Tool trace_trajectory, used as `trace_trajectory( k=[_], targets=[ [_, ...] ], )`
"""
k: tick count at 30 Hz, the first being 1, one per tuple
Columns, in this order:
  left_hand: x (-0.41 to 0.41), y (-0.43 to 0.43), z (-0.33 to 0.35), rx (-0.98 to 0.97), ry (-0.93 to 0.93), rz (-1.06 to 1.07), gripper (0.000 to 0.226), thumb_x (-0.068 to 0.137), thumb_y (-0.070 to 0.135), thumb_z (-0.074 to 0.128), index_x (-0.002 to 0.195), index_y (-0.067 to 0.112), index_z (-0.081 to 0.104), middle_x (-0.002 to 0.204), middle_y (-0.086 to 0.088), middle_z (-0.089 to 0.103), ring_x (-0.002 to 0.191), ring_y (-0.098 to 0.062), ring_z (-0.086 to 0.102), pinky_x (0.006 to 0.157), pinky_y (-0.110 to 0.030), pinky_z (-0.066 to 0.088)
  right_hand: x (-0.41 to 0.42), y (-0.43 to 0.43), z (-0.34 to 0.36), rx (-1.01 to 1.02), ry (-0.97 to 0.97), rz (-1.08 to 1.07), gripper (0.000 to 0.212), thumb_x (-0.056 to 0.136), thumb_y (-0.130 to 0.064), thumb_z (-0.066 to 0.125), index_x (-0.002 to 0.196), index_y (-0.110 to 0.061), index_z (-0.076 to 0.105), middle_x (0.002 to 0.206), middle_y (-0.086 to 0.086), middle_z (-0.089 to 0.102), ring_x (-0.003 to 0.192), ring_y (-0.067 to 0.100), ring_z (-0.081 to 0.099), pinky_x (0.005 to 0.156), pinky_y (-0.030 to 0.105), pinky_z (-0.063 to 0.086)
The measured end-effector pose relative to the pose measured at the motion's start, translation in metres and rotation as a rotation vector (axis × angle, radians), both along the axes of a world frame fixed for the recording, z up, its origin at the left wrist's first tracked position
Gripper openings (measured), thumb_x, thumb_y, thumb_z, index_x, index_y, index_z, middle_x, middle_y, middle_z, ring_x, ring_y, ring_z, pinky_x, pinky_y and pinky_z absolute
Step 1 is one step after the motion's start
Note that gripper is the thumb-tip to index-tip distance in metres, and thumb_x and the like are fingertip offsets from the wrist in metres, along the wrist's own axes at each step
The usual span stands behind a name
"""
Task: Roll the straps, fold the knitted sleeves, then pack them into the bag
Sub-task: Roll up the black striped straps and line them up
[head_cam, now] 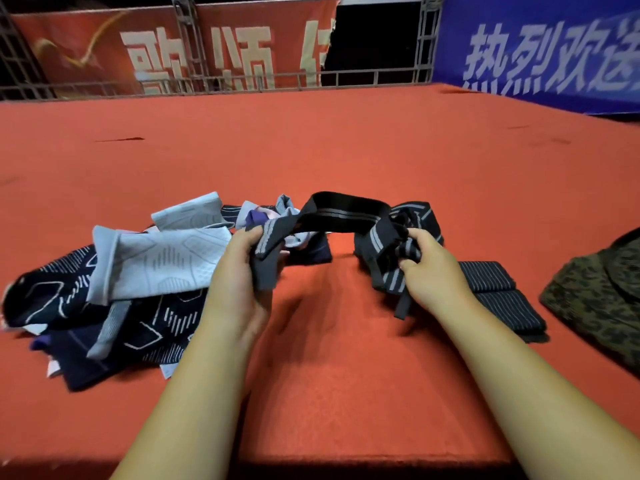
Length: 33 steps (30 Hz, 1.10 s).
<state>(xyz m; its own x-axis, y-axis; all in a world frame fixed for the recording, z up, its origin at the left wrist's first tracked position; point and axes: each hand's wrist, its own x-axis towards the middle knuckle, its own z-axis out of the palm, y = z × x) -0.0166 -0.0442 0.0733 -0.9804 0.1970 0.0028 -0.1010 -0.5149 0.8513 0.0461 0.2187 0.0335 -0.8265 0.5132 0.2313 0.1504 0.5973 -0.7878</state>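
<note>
Gripping a black, grey-striped strap at both ends: left hand curled round one end with a short tail hanging below, right hand closed on a bunched, twisted handful of the other, middle arching clear of the red surface. Left of the strap, heaped knitted sleeves, pale grey and navy, unfolded, crowding its left end. Right of the strap, two rolled straps lying side by side, and beyond those the camouflage bag, cut by the frame edge. Just behind the strap's right end, a tangle of striped webbing; same strap or another, impossible to tell.

Likely trouble from here: rolling with the twist left in, giving a lopsided coil apt to spring open; pulling taut while caught in the tangle and dragging it along; snagging a sleeve at the left end and scattering the heap.

Far behind the strap, a blue banner with white characters 热烈欢送, the last clipped at the edge; a red banner with pale characters, broken up by metal trusswork and not safely readable. No brand or label legible on strap, sleeves or bag.
</note>
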Motion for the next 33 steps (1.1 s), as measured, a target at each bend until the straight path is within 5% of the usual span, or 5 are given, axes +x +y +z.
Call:
trace_trajectory(
  k=[5,11,21,27,33],
  targets=[
    [0.001,-0.011,0.015,0.001,0.163,0.022,0.018,0.101,0.018,0.056,0.103,0.021,0.073,0.105,-0.007,0.071,0.088,-0.018,0.066,0.076,-0.034,0.049,-0.034,-0.002,0.023,-0.115,0.069,-0.031,0.062,0.101,-0.006,0.059,0.155,-0.034,0.051,0.145,-0.003,0.063,0.122,0.015,0.06,0.099,0.029,0.046],
    [0.01,-0.029,0.034,0.274,0.09,-0.042,0.064,0.1,0.024,0.057,0.154,-0.008,0.043,0.153,-0.014,0.061,0.136,-0.032,0.062,0.113,-0.051,0.05,-0.073,-0.017,0.062,-0.242,0.145,0.156,0.093,0.097,0.006,0.055,0.171,-0.039,0.02,0.155,-0.013,0.044,0.126,0.01,0.055,0.077,0.005,0.046],
    [0.017,-0.041,0.038,0.297,-0.032,-0.01,0.037,0.11,0.025,0.052,0.125,0.0,0.073,0.132,-0.018,0.073,0.125,-0.031,0.07,0.113,-0.047,0.053,-0.077,-0.041,-0.011,0.147,-0.145,0.213,0.064,0.095,-0.014,0.076,0.15,-0.038,0.053,0.132,0.012,0.067,0.127,0.03,0.063,0.098,0.027,0.043],
    [0.012,-0.064,0.053,0.183,-0.135,0.057,0.05,0.11,0.027,0.045,0.065,0.016,0.064,0.055,0.001,0.061,0.046,-0.013,0.062,0.047,-0.016,0.05,-0.087,-0.035,-0.026,0.105,-0.073,0.016,0.042,0.099,-0.007,0.067,0.136,-0.026,0.063,0.115,0.011,0.075,0.104,0.032,0.07,0.082,0.028,0.042],
    [0.012,-0.058,0.055,0.039,-0.111,0.017,0.045,0.111,0.026,0.049,0.082,0.006,0.077,0.084,-0.013,0.077,0.065,-0.023,0.075,0.055,-0.031,0.06,-0.09,-0.043,-0.02,0.078,-0.126,-0.018,0.051,0.094,-0.015,0.065,0.14,-0.037,0.063,0.122,0.007,0.063,0.113,0.033,0.062,0.093,0.029,0.044]
  ],
)
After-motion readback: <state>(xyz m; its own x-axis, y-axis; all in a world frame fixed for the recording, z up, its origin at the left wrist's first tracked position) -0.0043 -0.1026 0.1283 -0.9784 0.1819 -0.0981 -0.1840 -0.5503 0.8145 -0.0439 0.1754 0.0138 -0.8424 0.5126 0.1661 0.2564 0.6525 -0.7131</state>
